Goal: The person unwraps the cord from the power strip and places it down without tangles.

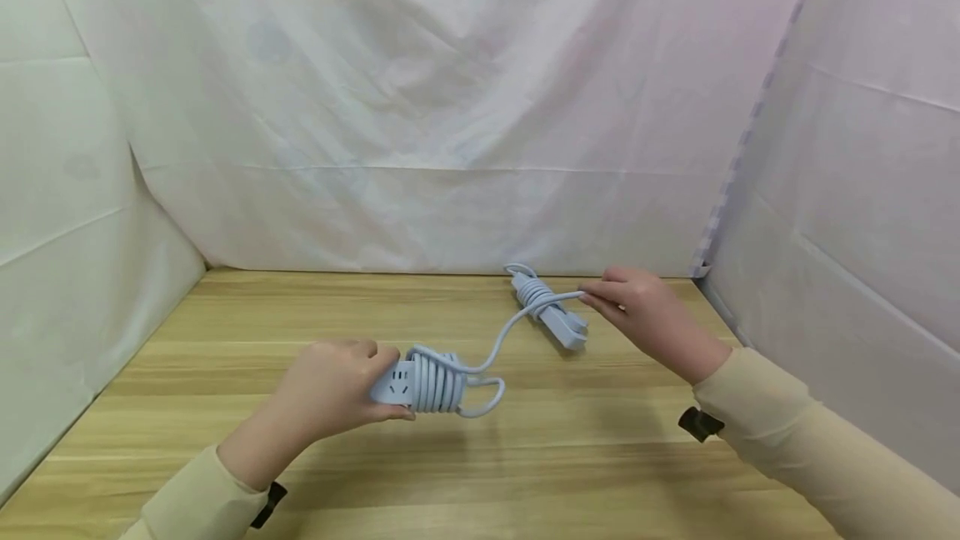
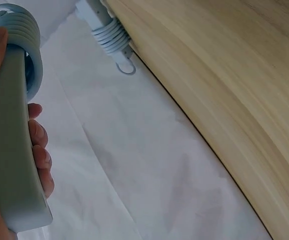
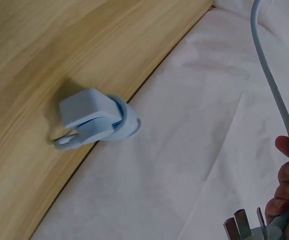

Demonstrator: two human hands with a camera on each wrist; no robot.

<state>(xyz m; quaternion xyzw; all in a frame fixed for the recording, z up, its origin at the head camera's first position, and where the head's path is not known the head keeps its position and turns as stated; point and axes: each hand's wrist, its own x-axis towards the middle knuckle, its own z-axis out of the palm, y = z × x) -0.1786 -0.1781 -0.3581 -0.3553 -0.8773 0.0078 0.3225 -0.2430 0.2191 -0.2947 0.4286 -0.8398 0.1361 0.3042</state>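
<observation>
My left hand [image 1: 333, 382] grips one end of a pale blue power strip [image 1: 393, 387], fingers curled round its body, holding it over the table. Several turns of its cord [image 1: 438, 383] are wound about the other end, and a loose loop sticks out to the right. From the coil the free cord runs in a curve up to my right hand [image 1: 647, 311], which holds it between thumb and curled fingers. A plug [image 3: 262, 233] with bare metal prongs shows just below those fingers in the right wrist view; the head view hides it.
A second power strip [image 1: 561, 326], its cord wound round it, lies near the table's back edge, close to my right hand. The wooden table [image 1: 247, 315] meets white cloth [image 1: 390, 132] at the back and more cloth at both sides.
</observation>
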